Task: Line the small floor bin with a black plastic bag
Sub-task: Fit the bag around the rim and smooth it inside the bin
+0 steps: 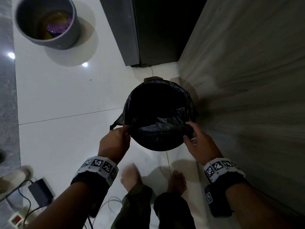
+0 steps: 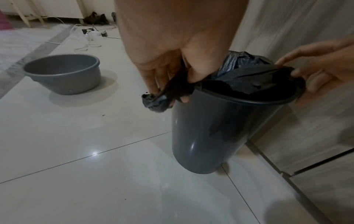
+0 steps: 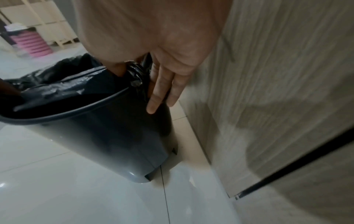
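The small grey floor bin [image 1: 162, 145] [image 2: 210, 136] [image 3: 105, 136] stands on white tiles right beside a wood-grain panel. A black plastic bag [image 1: 158, 126] [image 2: 249, 75] [image 3: 67, 87] sits inside it, its mouth spread wide, folded over the far rim and loose at the near rim. My left hand [image 1: 127, 131] [image 2: 172, 87] pinches the bag's bunched handle at the bin's left rim. My right hand [image 1: 188, 130] [image 3: 138, 75] pinches the bag's edge at the right rim, its other fingers [image 3: 162, 91] lying straight down the bin's side.
A grey basin [image 1: 49, 25] [image 2: 63, 74] holding purple and yellow things stands at the far left. A dark appliance [image 1: 132, 30] rises behind the bin, and the wood-grain panel [image 1: 247, 80] runs along the right. My bare feet [image 1: 130, 177], a power strip [image 1: 16, 219] and cables lie near me.
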`<state>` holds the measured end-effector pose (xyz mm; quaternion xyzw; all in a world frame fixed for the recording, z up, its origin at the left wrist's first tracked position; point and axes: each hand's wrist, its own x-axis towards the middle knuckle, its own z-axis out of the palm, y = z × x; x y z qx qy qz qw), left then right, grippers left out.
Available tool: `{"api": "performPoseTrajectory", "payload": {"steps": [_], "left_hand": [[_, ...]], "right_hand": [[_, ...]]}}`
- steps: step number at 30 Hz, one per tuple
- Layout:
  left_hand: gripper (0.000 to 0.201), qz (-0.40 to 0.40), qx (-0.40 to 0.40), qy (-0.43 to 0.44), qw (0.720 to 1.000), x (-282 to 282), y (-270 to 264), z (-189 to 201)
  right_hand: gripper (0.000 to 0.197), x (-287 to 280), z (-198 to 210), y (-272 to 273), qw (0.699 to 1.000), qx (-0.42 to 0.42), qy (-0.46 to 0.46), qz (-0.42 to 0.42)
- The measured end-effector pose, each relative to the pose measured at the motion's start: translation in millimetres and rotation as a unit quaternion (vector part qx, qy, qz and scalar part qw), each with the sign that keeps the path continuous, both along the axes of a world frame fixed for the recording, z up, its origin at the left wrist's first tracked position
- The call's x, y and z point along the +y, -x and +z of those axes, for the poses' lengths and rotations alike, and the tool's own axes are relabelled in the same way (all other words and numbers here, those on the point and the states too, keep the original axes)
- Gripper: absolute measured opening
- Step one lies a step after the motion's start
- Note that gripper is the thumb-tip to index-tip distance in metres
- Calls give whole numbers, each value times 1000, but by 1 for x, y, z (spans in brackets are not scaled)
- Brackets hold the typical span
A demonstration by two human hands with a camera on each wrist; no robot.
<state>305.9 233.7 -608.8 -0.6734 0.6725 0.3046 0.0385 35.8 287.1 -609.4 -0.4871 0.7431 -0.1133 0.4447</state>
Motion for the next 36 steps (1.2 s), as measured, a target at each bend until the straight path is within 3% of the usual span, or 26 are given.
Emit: {"api": "performPoseTrajectory", "payload": {"steps": [3, 7, 12, 15, 18, 22, 27, 32, 36], "left_hand": [[21, 27, 2, 39, 999, 2, 1, 0], [6, 42, 104, 101, 989, 13, -8, -6], [8, 29, 182, 82, 979, 30, -14, -7], [8, 0, 172, 71, 983, 38, -18, -8], [8, -41, 146, 75, 986, 42, -19, -9], [11, -54, 111, 46, 991, 40, -21, -13], [13, -77, 64, 20, 995, 43, -18, -20], [14, -66, 44, -35, 996, 46, -12, -33], [14, 25, 50, -71, 996, 40, -9, -45]], "right_hand": [[21, -3, -3, 2, 998, 43, 27, 29], [9, 5, -13, 10, 998, 34, 51, -32], [3, 28, -22, 18, 994, 60, 81, -43], [13, 34, -17, 17, 998, 25, 38, -37], [9, 32, -12, 16, 1000, 4, 28, 11], [5, 30, -16, 20, 998, 34, 15, 40], [18, 24, -22, 22, 996, 79, -23, 29], [10, 14, -35, 17, 992, 106, -60, 16], [12, 6, -45, 18, 994, 93, -59, -16]]}}
